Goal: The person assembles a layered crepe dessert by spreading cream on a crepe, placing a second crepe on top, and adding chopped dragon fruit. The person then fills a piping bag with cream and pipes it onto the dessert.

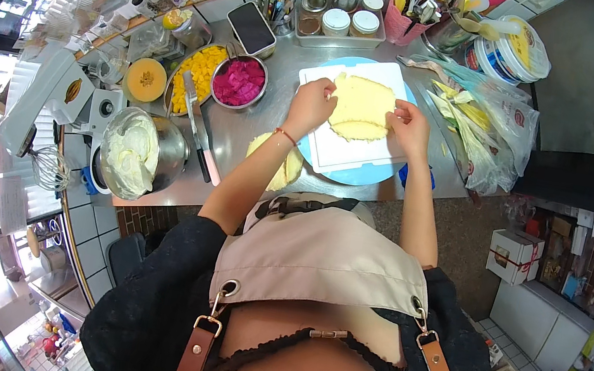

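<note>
Looks like yellow sponge sheet; likely light, soft, tearable; seems pinched at side edges by left hand and right hand; best held there.

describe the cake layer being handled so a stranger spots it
On the metal worktop, find the blue round board bearing a white square board. The pale yellow cake layer is there, with the left hand and right hand at its side edges, unlike the other cake piece, which the left forearm partly hides.
</note>
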Motion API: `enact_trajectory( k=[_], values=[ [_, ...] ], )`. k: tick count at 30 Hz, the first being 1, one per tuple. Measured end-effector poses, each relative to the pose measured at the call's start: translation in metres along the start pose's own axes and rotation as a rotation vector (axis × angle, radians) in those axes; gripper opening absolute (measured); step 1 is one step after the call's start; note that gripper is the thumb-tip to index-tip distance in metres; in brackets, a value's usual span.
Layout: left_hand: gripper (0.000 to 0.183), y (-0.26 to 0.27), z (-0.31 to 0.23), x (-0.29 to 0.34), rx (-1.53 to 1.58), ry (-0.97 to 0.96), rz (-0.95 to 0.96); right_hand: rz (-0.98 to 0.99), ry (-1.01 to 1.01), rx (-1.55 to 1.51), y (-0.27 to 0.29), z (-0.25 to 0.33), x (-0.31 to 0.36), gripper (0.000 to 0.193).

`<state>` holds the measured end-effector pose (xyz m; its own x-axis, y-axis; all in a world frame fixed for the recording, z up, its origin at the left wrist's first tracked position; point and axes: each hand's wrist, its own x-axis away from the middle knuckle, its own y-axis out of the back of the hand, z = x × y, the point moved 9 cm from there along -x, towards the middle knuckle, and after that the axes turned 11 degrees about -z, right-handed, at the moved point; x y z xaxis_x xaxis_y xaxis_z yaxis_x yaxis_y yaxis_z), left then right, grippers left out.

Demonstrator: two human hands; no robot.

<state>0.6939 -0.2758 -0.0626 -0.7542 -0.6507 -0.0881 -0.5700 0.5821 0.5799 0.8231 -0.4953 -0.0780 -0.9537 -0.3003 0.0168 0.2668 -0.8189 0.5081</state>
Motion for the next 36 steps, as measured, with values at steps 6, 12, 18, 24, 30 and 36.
enact_trajectory(
  k=[6, 12, 18, 24, 30, 36],
  values=[
    [0.021, -0.002, 0.006, 0.026, 0.071, 0.092, 0.036, 0.115, -0.106, -0.371, -0.009, -0.034, -0.013, 0.033],
    [0.047, -0.007, 0.009, 0.041, 0.141, 0.112, 0.171, 0.173, -0.118, -0.399, -0.009, -0.018, -0.005, 0.038],
    [0.103, 0.003, -0.043, 0.07, -0.093, -0.28, 0.095, 0.452, 0.261, -0.112, 0.008, 0.04, 0.033, 0.097],
    [0.095, -0.003, -0.037, 0.066, -0.078, -0.248, -0.036, 0.28, 0.337, 0.002, 0.007, 0.029, 0.03, 0.088],
    [0.092, -0.004, -0.033, 0.065, -0.066, -0.251, -0.075, 0.209, 0.329, -0.054, 0.006, 0.026, 0.03, 0.079],
    [0.088, 0.033, -0.032, 0.087, -0.152, -0.305, -0.146, -0.213, 0.078, -0.117, 0.082, -0.057, 0.029, 0.051]
  ],
)
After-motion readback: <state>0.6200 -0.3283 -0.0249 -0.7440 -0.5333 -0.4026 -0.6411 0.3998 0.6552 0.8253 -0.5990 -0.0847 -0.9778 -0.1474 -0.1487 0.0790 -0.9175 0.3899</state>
